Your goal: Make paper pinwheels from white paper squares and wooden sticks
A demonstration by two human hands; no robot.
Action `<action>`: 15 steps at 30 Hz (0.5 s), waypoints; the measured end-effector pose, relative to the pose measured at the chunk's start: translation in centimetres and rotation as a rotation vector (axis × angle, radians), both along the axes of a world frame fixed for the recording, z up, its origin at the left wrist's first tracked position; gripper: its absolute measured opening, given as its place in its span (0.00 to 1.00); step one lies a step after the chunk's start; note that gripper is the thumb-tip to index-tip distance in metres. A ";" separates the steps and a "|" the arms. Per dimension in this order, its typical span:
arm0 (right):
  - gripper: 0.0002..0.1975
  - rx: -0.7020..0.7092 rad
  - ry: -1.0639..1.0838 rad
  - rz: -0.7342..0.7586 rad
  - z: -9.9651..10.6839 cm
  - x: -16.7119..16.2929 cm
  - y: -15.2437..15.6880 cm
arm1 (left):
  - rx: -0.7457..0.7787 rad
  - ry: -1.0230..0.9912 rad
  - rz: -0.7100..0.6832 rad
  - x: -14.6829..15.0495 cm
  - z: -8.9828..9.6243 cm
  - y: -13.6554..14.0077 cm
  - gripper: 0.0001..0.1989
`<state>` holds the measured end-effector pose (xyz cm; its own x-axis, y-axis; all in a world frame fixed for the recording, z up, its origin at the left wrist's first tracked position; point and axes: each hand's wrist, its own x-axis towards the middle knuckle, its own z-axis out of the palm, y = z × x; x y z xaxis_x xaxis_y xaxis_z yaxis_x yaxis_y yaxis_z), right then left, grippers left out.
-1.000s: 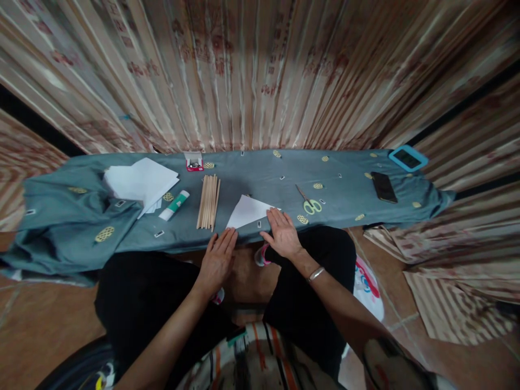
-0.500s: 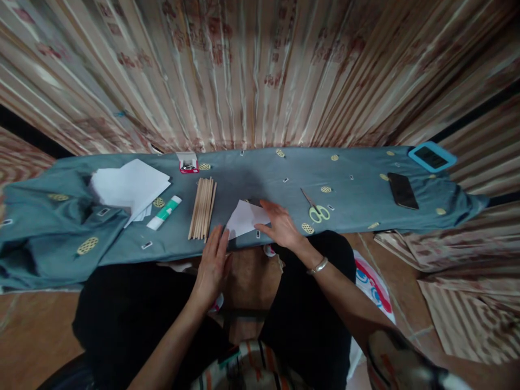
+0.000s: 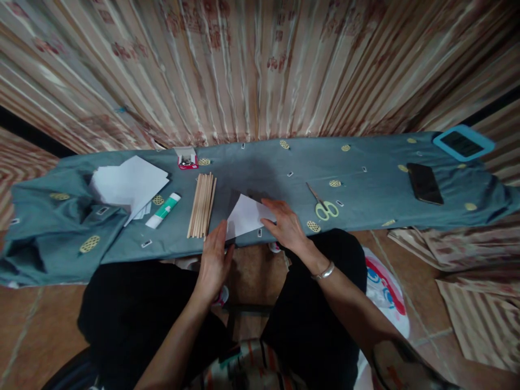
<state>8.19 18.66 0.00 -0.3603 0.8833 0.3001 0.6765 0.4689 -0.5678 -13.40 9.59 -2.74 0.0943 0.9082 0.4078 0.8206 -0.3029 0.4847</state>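
A folded piece of white paper lies near the front edge of the cloth-covered table. My right hand holds its right end, thumb on the near side and fingers at the far side. At the paper's left corner rests my left hand, fingers stretched out and close together. Just beyond the left fingertips is a row of thin wooden sticks. To the right of my right hand lie scissors with pale green handles.
On the left are stacked white paper sheets, a green-and-white glue stick and a small open box of metal pieces. A dark phone and a blue-framed device lie at the right. A curtain hangs behind the table.
The view has shifted slightly, so things on the right appear farther right. Both hands stay at the paper, which has barely moved.
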 end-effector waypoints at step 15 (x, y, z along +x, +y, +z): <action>0.08 -0.003 0.310 -0.010 3.2 0.8 -0.9 | -0.024 -0.106 0.002 0.0 1.9 1.3 0.27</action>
<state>8.98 17.77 3.24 -0.2430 0.8875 0.3915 0.4758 0.4608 -0.7492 -13.40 10.90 -0.81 0.0499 0.9179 0.3937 0.7648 -0.2886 0.5760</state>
